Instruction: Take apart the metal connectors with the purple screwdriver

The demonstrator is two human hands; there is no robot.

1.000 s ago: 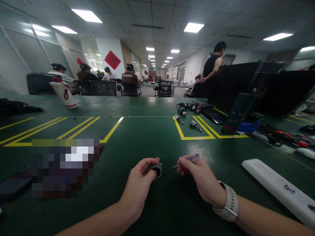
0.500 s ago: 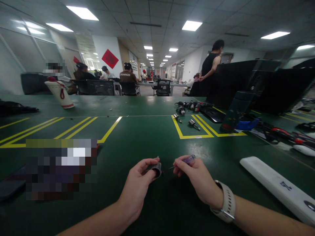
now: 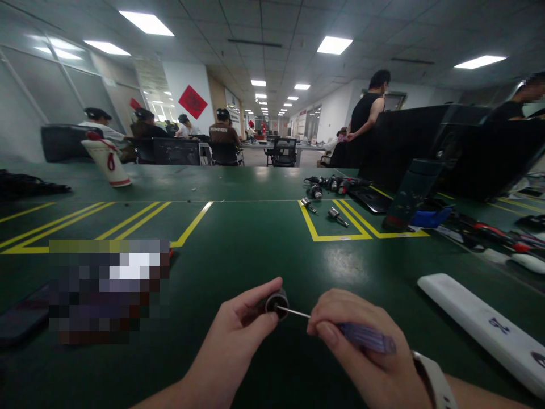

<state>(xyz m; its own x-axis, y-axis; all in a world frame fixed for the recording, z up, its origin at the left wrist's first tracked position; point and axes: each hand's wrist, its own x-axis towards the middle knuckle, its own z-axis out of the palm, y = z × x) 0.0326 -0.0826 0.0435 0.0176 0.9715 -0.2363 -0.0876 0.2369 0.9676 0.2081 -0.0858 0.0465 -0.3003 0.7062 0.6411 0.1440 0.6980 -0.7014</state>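
Note:
Between thumb and fingers, my left hand [image 3: 232,335] grips a small dark metal cylinder [image 3: 283,296], its hollow end turned to the right. My right hand [image 3: 361,341] is closed around a screwdriver [image 3: 368,337] with a clear purple handle. The screwdriver's thin shaft points left, and its tip is inside the cylinder's opening; what it touches in there is hidden. Both hands are above the green table [image 3: 238,250], near its front. Farther off, two small metal parts [image 3: 338,217] lie inside a yellow-taped outline.
A long white bar [image 3: 481,329] lies at the right. Behind it stand a dark bottle [image 3: 411,193] and black monitors [image 3: 426,136]. A phone [image 3: 21,315] lies at the left beside a blurred-out item. A white cup [image 3: 108,162] stands farther back. People sit and stand beyond the table.
The screwdriver's tip has gone into the cylinder's open end. My right hand has moved right and nearer, its grip shifted around the handle. The cylinder has moved slightly right.

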